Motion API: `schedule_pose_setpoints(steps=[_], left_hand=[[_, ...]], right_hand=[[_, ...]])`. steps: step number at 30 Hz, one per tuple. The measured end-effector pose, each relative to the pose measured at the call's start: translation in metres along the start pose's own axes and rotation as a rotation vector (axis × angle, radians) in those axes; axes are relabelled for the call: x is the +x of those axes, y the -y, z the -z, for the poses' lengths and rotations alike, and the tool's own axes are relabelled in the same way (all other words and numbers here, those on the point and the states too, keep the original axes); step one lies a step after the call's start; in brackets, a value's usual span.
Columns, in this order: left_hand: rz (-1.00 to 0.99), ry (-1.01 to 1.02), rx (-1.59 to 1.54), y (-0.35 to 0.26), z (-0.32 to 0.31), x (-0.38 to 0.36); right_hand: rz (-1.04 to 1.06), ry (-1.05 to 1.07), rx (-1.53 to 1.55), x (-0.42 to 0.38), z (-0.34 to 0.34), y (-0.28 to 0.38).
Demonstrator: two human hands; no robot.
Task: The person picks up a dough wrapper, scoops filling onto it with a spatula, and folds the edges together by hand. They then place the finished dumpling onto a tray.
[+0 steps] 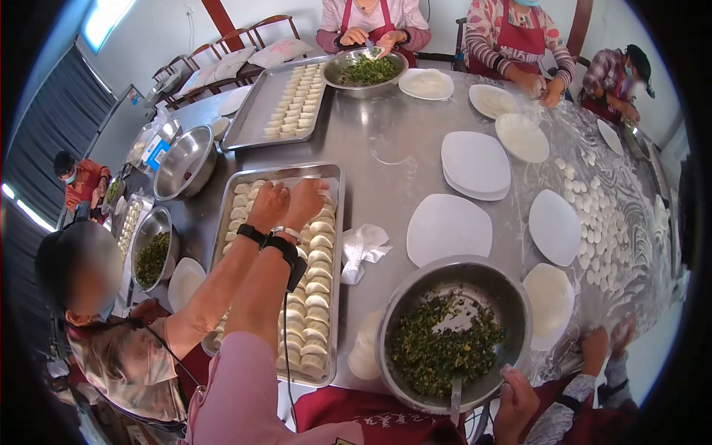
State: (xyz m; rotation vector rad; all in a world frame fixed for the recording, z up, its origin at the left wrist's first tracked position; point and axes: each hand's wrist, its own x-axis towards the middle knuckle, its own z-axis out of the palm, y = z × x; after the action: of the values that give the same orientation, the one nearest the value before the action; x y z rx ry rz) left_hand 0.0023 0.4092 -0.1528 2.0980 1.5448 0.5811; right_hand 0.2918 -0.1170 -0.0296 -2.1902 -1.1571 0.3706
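Observation:
My left hand (306, 202), beyond a pink sleeve and black wrist strap, is closed at the far end of a metal tray (336, 297) with rows of dumplings (314, 320). What it pinches is too small to tell. Right beside it is a co-worker's hand (268, 208). At the bottom right my right hand (518, 402) is curled closed at the rim of a large metal bowl (525, 297). Chopped green filling (437, 348) and a spoon (456, 400) are in the bowl.
White plates (449, 226) stand beyond the bowl, and a crumpled tissue (363, 248) lies by the tray. Dough pieces (593, 222) cover the floured right side. Another dumpling tray (245, 126) and filling bowl (365, 73) are across the table. A co-worker's hands (595, 348) are at right.

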Motion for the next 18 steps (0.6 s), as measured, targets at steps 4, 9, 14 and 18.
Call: schedule_pose_setpoints(steps=[4, 9, 14, 18], left_hand=[[-0.091, -0.029, -0.002, 0.002, -0.009, 0.003], [-0.015, 0.082, -0.167, 0.005, -0.007, 0.002], [-0.032, 0.049, -0.155, 0.013, -0.006, -0.006], [-0.134, -0.010, -0.012, 0.013, -0.005, -0.006]], right_hand=[[-0.014, 0.031, 0.001, 0.004, -0.001, 0.000], [-0.038, -0.040, 0.141, 0.003, -0.011, -0.010], [-0.005, -0.042, 0.117, 0.006, -0.012, -0.007], [0.015, -0.033, 0.120, 0.006, -0.012, -0.008]])
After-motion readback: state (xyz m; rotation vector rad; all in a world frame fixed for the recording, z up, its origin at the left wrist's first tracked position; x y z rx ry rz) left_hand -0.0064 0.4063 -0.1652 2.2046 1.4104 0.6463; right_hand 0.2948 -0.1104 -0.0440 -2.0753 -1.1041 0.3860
